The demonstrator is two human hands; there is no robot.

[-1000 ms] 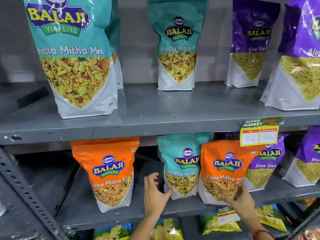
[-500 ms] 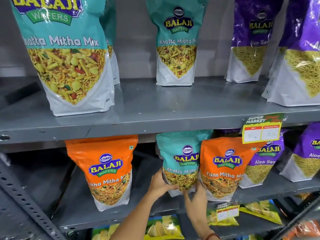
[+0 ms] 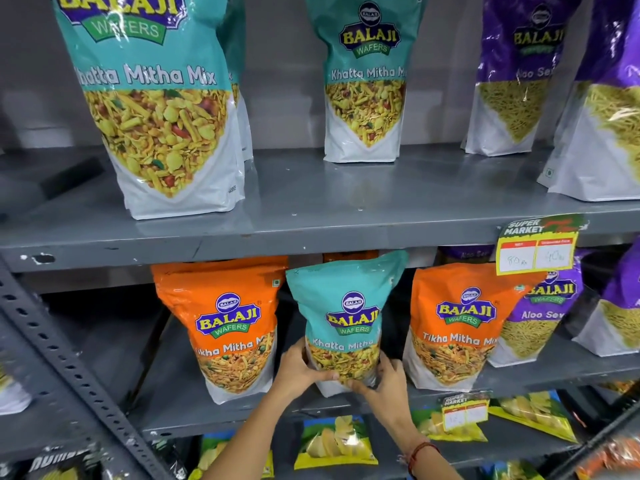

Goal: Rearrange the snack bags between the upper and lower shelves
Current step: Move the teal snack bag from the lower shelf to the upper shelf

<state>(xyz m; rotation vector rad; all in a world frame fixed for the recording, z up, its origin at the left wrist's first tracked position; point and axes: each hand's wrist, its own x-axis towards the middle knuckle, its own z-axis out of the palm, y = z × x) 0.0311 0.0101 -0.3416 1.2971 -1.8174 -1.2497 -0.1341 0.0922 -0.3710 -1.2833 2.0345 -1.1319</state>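
A teal Khatta Mitha bag stands upright on the lower shelf, between two orange Tikha Mitha bags. My left hand grips its lower left corner and my right hand grips its lower right corner. On the upper shelf stand a large teal bag, a smaller teal bag and purple Aloo Sev bags. More purple bags sit at the lower shelf's right.
A yellow price tag hangs from the upper shelf's front edge at right. A perforated grey upright slants across the lower left. Below are yellow chip packets and another small tag.
Both hands closed in from apart onto the teal bag's bottom corners. The bag has shifted forward and left, away from the right orange bag. The view moved closer.
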